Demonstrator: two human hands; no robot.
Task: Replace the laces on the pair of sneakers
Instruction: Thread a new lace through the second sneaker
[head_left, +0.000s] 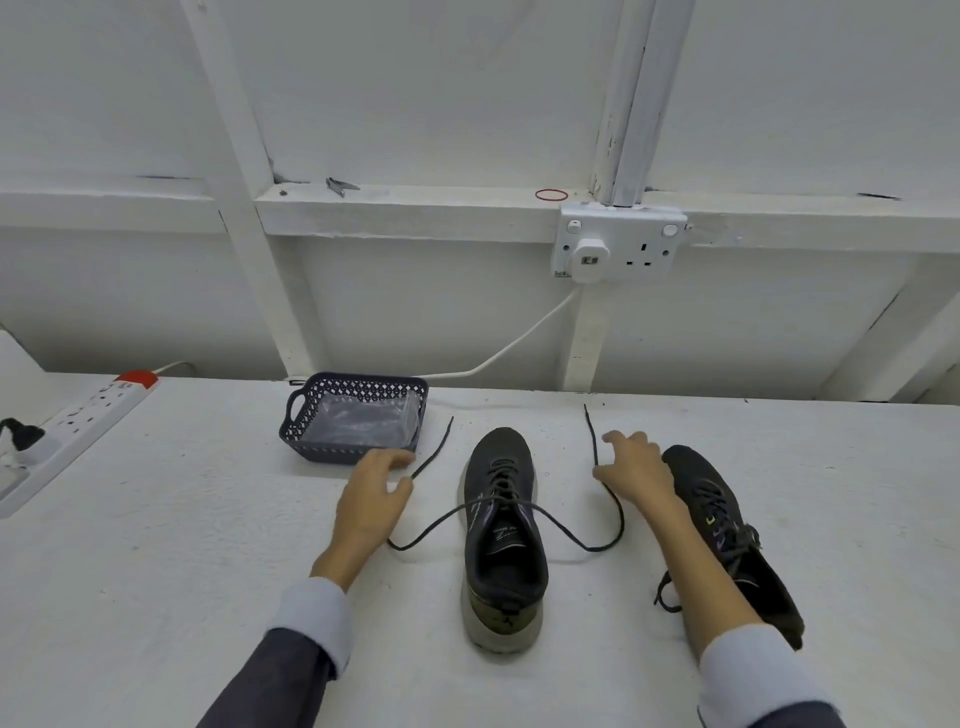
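The basket (322, 452) blocks the way just ahead of the fingers of the left hand (371, 499); to their left the table (182, 519) lies open. A sneaker (501, 519) and its looping lace (597, 548) fill the gap toward the right hand (636, 475), whose fingers face bare table, the other sneaker (727, 519) alongside.

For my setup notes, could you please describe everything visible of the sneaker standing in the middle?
The middle sneaker is dark grey, seemingly mesh, with a pale scuffed sole. It stands upright on the white table, toe pointing away. Its lace is untied yet threaded; the loose ends trail to the left hand and right hand.
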